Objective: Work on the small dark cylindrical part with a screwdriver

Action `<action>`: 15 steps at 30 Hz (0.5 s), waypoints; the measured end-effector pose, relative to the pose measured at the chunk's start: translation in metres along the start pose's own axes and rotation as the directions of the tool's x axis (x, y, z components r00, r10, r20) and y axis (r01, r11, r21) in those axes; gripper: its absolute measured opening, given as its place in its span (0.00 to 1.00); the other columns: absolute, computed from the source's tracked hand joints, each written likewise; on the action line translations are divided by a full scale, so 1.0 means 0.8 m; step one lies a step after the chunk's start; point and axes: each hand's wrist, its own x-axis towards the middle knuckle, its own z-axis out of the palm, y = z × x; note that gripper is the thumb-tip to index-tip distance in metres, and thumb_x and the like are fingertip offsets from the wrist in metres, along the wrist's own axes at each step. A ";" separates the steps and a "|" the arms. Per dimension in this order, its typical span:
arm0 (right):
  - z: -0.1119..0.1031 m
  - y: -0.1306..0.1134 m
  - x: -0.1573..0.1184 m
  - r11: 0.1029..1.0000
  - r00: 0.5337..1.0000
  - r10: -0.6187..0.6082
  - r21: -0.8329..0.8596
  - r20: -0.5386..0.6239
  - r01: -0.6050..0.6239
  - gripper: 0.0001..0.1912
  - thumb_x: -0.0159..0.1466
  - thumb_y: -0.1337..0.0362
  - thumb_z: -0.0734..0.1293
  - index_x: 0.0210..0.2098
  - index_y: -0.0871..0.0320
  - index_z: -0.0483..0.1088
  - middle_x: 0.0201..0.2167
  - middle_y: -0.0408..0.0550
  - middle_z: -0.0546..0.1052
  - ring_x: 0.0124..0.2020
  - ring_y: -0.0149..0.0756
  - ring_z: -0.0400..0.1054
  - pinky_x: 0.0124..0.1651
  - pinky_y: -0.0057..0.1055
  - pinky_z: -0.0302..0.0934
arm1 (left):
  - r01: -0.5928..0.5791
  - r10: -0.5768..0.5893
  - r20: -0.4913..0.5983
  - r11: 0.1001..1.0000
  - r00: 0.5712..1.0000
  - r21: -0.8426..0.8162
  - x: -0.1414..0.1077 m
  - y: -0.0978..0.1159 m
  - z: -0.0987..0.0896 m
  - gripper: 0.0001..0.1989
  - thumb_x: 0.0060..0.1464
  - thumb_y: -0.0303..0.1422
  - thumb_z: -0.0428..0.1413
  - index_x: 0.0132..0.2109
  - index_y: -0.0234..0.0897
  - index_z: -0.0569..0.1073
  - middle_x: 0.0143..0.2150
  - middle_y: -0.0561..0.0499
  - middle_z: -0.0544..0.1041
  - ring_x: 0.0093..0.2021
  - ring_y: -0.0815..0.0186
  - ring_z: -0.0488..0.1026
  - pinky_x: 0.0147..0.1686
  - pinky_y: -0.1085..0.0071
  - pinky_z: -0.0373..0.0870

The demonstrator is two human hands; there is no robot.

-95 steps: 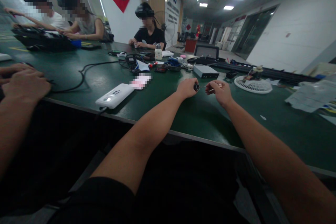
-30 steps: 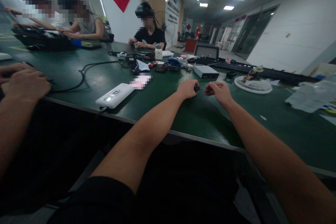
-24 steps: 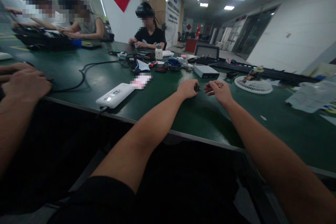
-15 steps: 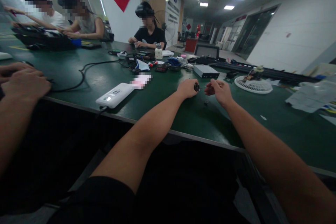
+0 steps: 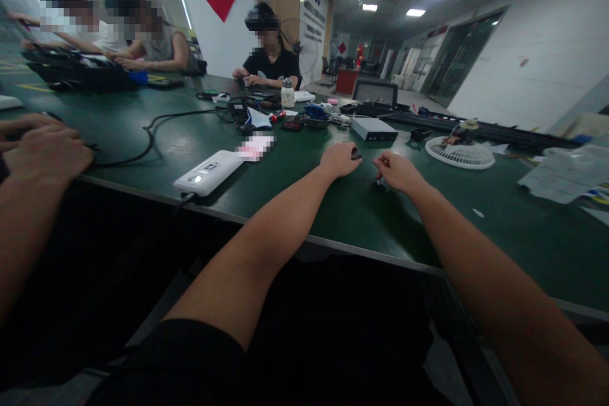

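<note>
My left hand point(image 5: 339, 160) rests on the green mat of the workbench point(image 5: 476, 235), its fingers closed on a small black part point(image 5: 356, 153) that sticks out past the fingertips. My right hand point(image 5: 397, 172) lies a short way to the right, curled downward. Just under its fingers, a small dark metal piece point(image 5: 380, 182) sits on the mat. Whether those fingers grip the piece or anything else is hidden by the hand.
A white power bank point(image 5: 208, 172) with a cable lies to my left, and a grey metal box point(image 5: 374, 129) stands ahead. A round white fan point(image 5: 459, 153) and papers point(image 5: 566, 171) lie right. Another person's hand point(image 5: 47, 153) rests at the far left. Further co-workers sit up the bench.
My hands have moved apart, with the right hand dropping lower toward the mat. The thin metal rod once between them no longer shows. A small dark piece now lies on the mat beneath the right hand.
</note>
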 end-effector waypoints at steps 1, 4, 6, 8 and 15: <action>0.002 0.001 0.000 0.998 0.999 0.038 0.044 0.031 -0.040 0.12 0.69 0.59 0.69 0.30 0.52 0.67 0.21 0.43 0.79 0.17 0.33 0.67 0.22 0.30 0.59 | 0.002 -0.002 0.004 1.000 1.000 0.003 0.000 0.000 0.000 0.19 0.62 0.44 0.59 0.54 0.39 0.78 0.51 0.40 0.82 0.52 0.50 0.79 0.52 0.59 0.75; 0.006 0.000 0.001 0.959 0.983 0.137 0.231 0.122 -0.163 0.14 0.64 0.57 0.74 0.32 0.52 0.66 0.22 0.43 0.79 0.13 0.31 0.65 0.15 0.28 0.58 | 0.010 -0.010 0.013 1.000 1.000 0.013 -0.001 0.001 -0.001 0.19 0.62 0.44 0.59 0.55 0.39 0.78 0.52 0.40 0.82 0.52 0.50 0.79 0.52 0.59 0.75; 0.007 -0.001 0.002 0.903 0.972 0.165 0.371 0.165 -0.216 0.16 0.59 0.62 0.78 0.32 0.53 0.65 0.22 0.42 0.79 0.16 0.32 0.69 0.15 0.28 0.62 | 0.014 -0.014 0.017 1.000 1.000 0.017 -0.001 0.001 -0.002 0.19 0.62 0.44 0.59 0.55 0.39 0.78 0.52 0.40 0.82 0.53 0.50 0.79 0.52 0.60 0.75; 0.007 -0.003 0.001 0.832 0.962 0.171 0.491 0.214 -0.257 0.20 0.52 0.71 0.80 0.32 0.53 0.65 0.23 0.42 0.79 0.20 0.35 0.74 0.19 0.29 0.68 | 0.010 -0.010 0.014 1.000 1.000 0.017 -0.002 0.001 -0.003 0.19 0.62 0.44 0.59 0.54 0.39 0.78 0.52 0.40 0.82 0.53 0.50 0.79 0.51 0.60 0.75; 0.005 -0.012 -0.007 0.748 0.948 0.097 0.607 0.303 -0.270 0.26 0.43 0.81 0.79 0.31 0.54 0.65 0.26 0.43 0.81 0.33 0.40 0.81 0.36 0.34 0.76 | 0.008 -0.008 0.004 1.000 1.000 0.006 -0.001 0.000 0.000 0.20 0.61 0.44 0.59 0.55 0.39 0.78 0.52 0.39 0.82 0.53 0.49 0.79 0.52 0.59 0.75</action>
